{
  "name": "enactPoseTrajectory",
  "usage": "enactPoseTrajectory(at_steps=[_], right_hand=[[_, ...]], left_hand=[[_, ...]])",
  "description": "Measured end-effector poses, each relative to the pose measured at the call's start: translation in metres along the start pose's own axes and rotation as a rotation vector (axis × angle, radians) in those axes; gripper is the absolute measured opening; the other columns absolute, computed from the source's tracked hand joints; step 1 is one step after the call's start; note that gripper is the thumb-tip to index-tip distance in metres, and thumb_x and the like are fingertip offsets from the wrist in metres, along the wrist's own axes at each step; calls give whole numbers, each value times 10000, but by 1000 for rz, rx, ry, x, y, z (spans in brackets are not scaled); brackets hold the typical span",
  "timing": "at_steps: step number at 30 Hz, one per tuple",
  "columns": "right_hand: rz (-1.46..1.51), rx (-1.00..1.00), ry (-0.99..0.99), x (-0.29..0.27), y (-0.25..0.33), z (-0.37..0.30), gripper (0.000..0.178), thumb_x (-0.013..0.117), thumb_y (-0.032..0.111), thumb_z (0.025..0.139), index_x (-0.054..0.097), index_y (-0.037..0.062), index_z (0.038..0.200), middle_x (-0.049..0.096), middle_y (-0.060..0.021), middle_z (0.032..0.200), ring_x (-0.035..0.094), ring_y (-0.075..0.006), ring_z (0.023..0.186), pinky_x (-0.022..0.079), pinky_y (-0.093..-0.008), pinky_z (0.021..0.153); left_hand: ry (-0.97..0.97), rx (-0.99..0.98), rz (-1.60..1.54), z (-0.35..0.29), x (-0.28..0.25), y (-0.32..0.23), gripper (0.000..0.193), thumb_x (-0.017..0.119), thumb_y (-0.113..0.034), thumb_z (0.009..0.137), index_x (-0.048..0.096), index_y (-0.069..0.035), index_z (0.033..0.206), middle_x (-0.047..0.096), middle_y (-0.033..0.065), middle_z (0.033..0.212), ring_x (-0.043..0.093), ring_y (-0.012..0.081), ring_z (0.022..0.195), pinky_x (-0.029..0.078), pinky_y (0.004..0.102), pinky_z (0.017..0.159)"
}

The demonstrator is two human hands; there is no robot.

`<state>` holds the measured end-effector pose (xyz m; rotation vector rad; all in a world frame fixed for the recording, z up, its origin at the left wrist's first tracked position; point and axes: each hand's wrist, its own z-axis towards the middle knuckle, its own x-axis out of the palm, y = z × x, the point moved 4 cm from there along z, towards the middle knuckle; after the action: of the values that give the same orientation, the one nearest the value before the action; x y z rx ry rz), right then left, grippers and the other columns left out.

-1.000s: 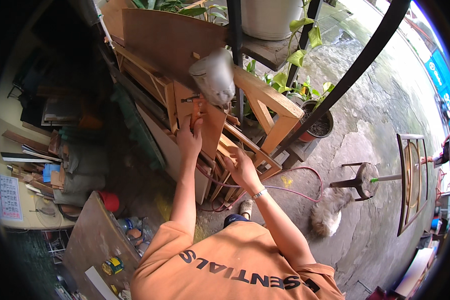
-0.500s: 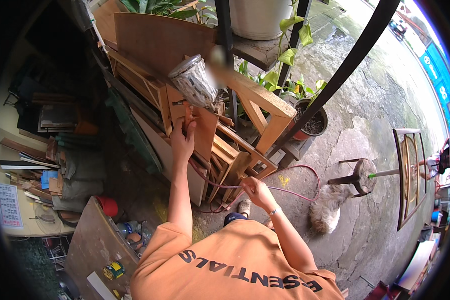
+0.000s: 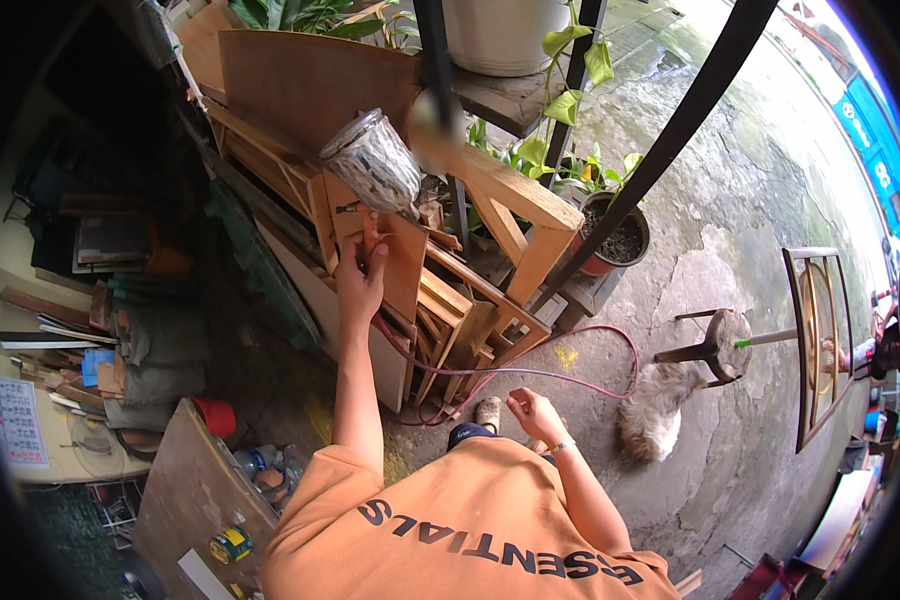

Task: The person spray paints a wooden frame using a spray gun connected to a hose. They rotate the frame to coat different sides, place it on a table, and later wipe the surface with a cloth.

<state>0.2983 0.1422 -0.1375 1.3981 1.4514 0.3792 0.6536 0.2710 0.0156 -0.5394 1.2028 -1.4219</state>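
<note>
My left hand [image 3: 361,280] is closed round the handle of a spray gun [image 3: 371,236]. A paint-smeared silver cup [image 3: 374,165] sits tilted on top of the gun. From below my left hand a red hose [image 3: 560,376] runs down and loops over the concrete to the right. My right hand [image 3: 533,412] hovers in front of my body, just below the hose and apart from it. Its fingers are loosely curled, and nothing shows in them.
Wooden frames and boards [image 3: 460,300] lean in a stack ahead, by a black metal post [image 3: 650,170]. A potted plant [image 3: 610,240] stands beyond. To the right are a shaggy dog [image 3: 655,410], a round stool [image 3: 720,345] and an upright framed panel [image 3: 818,345]. A cabinet [image 3: 195,490] stands at left.
My right hand has come away from the hose, moving down and slightly right towards my body. My left hand stays on the spray gun, a little further left in view.
</note>
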Motion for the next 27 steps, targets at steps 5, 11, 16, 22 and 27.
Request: enactPoseTrajectory(at_steps=[5,11,16,22,27], right_hand=[[-8,-32,-3,0,4,1,332,589,273,936,617,-13,1102,694,-197,991,679,-318,853,534,-384,763],[-1,-173,-64,-7,40,-1,304,602,245,927,601,-8,1094,678,-195,962,661,-347,821,527,-394,733],[22,-394,-176,-19,83,-1,277,587,219,936,565,4,1110,617,-187,983,626,-348,851,514,-388,749],[324,-509,-232,-80,145,-19,323,593,119,934,509,10,1226,620,-144,1033,624,-228,893,506,-330,785],[324,-920,-90,-160,215,-47,592,594,-44,867,372,22,1412,494,-129,1323,530,-208,1124,445,-327,958]], left_hand=[[70,-228,-219,-4,2,1,257,582,-295,976,554,-52,1054,586,14,759,529,85,648,417,246,607],[119,-25,-153,-17,11,-18,243,579,-279,979,555,-39,1014,588,7,736,505,69,638,408,232,618],[205,65,-253,-44,20,-59,191,572,-209,980,554,-19,981,580,4,727,467,73,643,389,234,609],[120,308,-93,-81,21,-97,504,708,-204,838,520,37,1238,651,143,1125,620,187,993,458,294,896],[150,443,-32,-100,27,-99,491,649,-292,880,520,-4,1256,605,119,1165,595,188,1023,468,337,912]])
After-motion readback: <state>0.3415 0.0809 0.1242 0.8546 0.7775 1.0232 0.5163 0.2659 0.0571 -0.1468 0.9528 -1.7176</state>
